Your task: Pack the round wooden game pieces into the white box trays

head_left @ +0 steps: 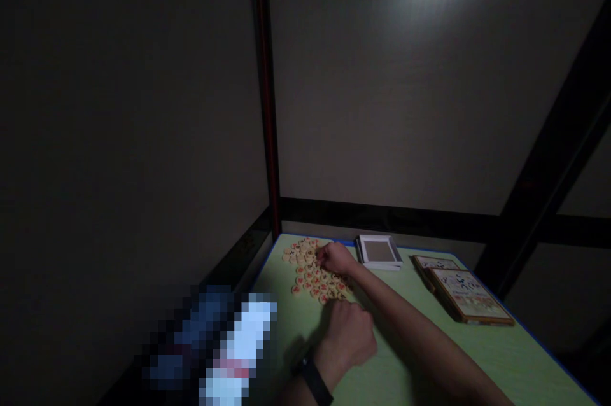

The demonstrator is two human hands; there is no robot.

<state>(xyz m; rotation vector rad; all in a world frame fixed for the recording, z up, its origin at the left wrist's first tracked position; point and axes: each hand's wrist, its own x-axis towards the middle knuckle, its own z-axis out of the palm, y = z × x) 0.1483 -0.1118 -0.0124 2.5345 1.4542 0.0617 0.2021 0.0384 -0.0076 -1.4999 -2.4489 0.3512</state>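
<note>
A heap of round wooden game pieces (310, 272) with red and black marks lies on the green table (477, 355) near its far left corner. My right hand (337, 258) reaches over the far side of the heap, fingers curled down onto the pieces. My left hand (348, 333), with a dark band on the wrist, rests closed at the near edge of the heap. What either hand holds is hidden.
A white open box (379, 251) sits at the table's far edge. Two orange-edged flat boxes (465, 294) lie stacked to the right. A blurred-out patch (214, 349) covers the lower left. Pale walls and dark posts close in behind.
</note>
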